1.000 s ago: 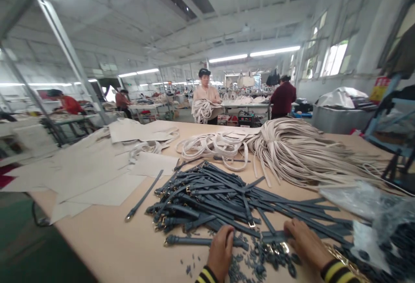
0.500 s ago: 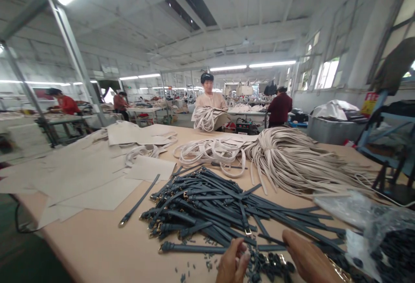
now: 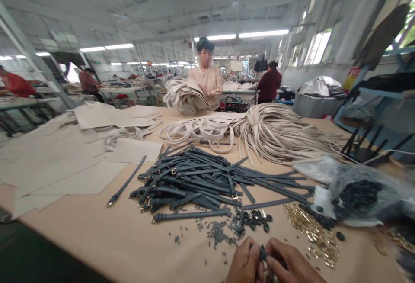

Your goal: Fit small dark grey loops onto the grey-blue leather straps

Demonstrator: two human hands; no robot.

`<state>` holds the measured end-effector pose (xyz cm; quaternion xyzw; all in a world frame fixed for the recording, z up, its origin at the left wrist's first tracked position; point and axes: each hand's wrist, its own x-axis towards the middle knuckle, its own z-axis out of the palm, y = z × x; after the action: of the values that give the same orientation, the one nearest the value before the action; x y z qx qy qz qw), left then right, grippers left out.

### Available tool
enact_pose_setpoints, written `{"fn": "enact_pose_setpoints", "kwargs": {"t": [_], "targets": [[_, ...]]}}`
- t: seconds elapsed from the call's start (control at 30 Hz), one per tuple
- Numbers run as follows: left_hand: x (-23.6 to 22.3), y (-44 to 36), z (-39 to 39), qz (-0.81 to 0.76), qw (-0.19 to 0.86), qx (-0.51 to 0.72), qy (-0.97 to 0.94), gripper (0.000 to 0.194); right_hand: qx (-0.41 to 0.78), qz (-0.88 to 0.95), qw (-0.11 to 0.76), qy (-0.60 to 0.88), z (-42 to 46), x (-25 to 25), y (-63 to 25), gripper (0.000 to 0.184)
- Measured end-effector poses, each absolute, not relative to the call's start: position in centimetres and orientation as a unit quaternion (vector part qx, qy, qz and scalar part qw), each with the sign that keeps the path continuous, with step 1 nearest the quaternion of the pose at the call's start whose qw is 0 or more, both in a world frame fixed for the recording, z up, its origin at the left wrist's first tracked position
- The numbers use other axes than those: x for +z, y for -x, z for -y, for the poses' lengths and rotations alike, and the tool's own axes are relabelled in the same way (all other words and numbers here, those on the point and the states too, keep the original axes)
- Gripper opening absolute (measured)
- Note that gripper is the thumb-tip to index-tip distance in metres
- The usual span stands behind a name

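My left hand (image 3: 244, 263) and my right hand (image 3: 288, 263) meet at the bottom edge, fingers pinched together on a small dark blue loop (image 3: 263, 253) held between them. Just beyond lie a cluster of dark loops (image 3: 254, 220) and scattered tiny dark blue bits (image 3: 217, 233). Further out is a heap of dark blue straps with gold buckles (image 3: 201, 179). One strap (image 3: 191, 216) lies apart at the heap's near side. A pile of gold metal buckles (image 3: 313, 231) sits to the right of my hands.
A clear plastic bag of dark loops (image 3: 359, 196) lies at the right. Cream straps (image 3: 285, 131) and cream cut sheets (image 3: 81, 162) cover the far table (image 3: 97, 239). A person across the table holds a cream bundle (image 3: 184, 97). Other workers stand at tables behind.
My hands have drawn back from the loop cluster toward me and closed together on a loop. The view has tilted down, and the person opposite is closer to the table.
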<state>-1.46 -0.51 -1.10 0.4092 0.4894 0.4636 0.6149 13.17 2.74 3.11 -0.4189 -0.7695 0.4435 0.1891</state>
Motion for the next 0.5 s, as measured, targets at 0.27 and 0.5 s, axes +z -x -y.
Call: {"fn": "enact_pose_setpoints", "kwargs": {"t": [0.27, 0.5], "targets": [[1.0, 1.2, 0.5, -0.346, 0.803, 0.427, -0.231, 0.036, 0.712, 0.576, 0.249, 0.316, -2.4, 2.2, -13.2, 0.026], [0.4, 0.8, 0.3, -0.584, 0.474, 0.478, -0.454, 0.022, 0.710, 0.547, 0.264, 0.356, -2.1, 1.4, -13.4, 0.025]]}}
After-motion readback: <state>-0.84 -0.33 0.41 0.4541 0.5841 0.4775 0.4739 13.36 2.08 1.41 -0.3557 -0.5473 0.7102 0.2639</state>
